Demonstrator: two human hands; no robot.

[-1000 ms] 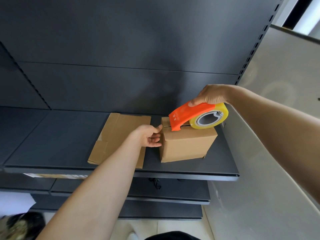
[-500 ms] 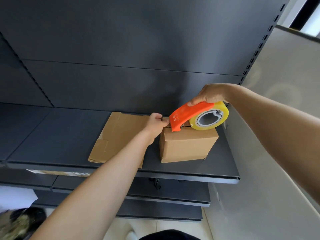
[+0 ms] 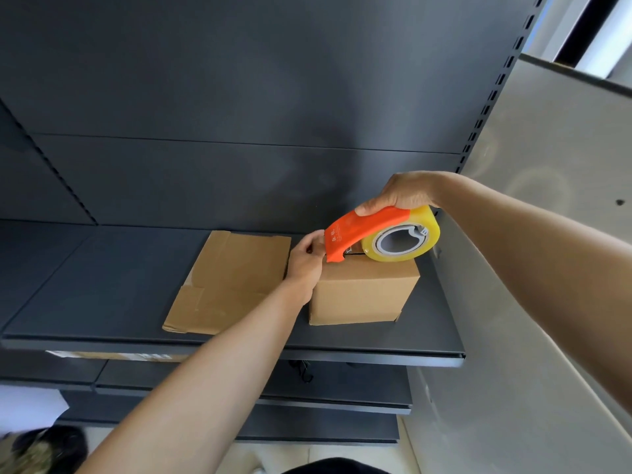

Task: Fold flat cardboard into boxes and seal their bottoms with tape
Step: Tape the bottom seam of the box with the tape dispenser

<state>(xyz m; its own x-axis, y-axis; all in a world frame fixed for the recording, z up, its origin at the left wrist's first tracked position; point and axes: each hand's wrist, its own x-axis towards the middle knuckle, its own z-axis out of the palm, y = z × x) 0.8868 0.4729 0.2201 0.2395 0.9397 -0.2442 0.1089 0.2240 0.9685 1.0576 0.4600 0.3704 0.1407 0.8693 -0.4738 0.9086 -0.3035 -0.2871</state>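
Since one second ago, the left grip (image 3: 306, 260) has risen from the left wall of the folded box (image 3: 362, 292) to its upper left edge. Its fingers curl there just beside the mouth of the orange tape dispenser (image 3: 359, 230); whether they pinch tape cannot be told. Right grip (image 3: 400, 195): wrapped over the dispenser's top, holding it on the box's top face, with the yellowish tape roll (image 3: 400, 258) touching the cardboard. Box: standing toward the right end of the dark shelf (image 3: 102, 285). Flat cardboard sheet (image 3: 229, 282): lying just left of the box, partly hidden by the left forearm.
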